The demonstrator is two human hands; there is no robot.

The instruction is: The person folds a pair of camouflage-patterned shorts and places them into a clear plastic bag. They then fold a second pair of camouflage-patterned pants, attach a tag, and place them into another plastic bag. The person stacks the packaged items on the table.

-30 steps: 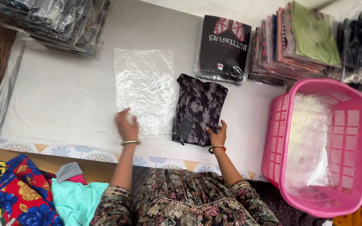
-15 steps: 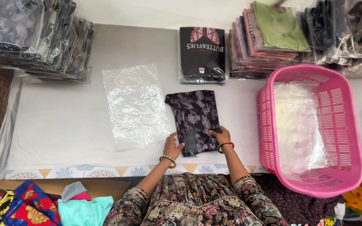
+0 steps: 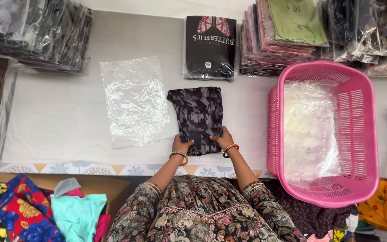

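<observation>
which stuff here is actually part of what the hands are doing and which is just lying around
In hand: left hand and right hand grip the folded camouflage garment; clear plastic bag lies flat beside it.

Lying about: pink basket, bagged black shirt, packed stacks, box of bright clothes.

We are looking down at a big white table [image 3: 59, 116] with a flower-patterned near edge. Soft, even light is falling on it. Stacks of bagged clothes [image 3: 36, 31] are sitting along the far side. A pink basket [image 3: 363, 134] is resting at the right. A cardboard box [image 3: 45, 183] of bright clothes is sitting near left.
</observation>
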